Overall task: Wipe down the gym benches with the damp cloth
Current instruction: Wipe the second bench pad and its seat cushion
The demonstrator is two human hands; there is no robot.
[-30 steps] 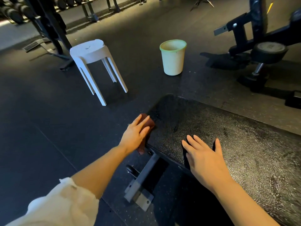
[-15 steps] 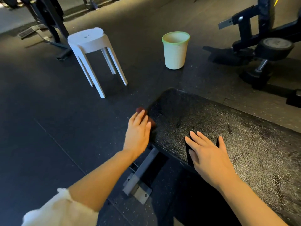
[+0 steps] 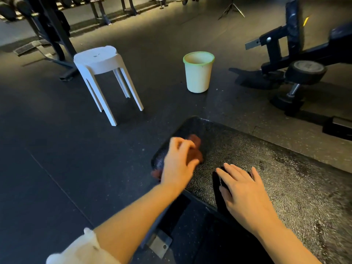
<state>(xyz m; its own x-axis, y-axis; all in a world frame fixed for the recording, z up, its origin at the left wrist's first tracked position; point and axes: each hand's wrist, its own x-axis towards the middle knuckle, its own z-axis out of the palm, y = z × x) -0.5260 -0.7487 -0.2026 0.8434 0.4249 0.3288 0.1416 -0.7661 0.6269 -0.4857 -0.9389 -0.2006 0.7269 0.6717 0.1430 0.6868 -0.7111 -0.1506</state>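
Observation:
A black textured gym bench pad (image 3: pixel 276 168) fills the lower right, its surface wet and shiny. A reddish-brown damp cloth (image 3: pixel 194 149) lies on the pad's left end. My left hand (image 3: pixel 177 162) is blurred and holds the cloth with curled fingers, part of the cloth sticking out below the hand at the pad's edge. Flat on the pad near its front edge rests my right hand (image 3: pixel 242 189), fingers straight and spread.
A white plastic stool (image 3: pixel 102 60) stands on the dark rubber floor to the left. A cream bucket with a green rim (image 3: pixel 198 73) sits beyond the bench end. A weight machine with a plate (image 3: pixel 304 69) is at right. The bench's metal foot (image 3: pixel 160 242) is below.
My left hand has slid the cloth from the pad's left edge onto the top surface, moving right and away from me. The right hand stays planted.

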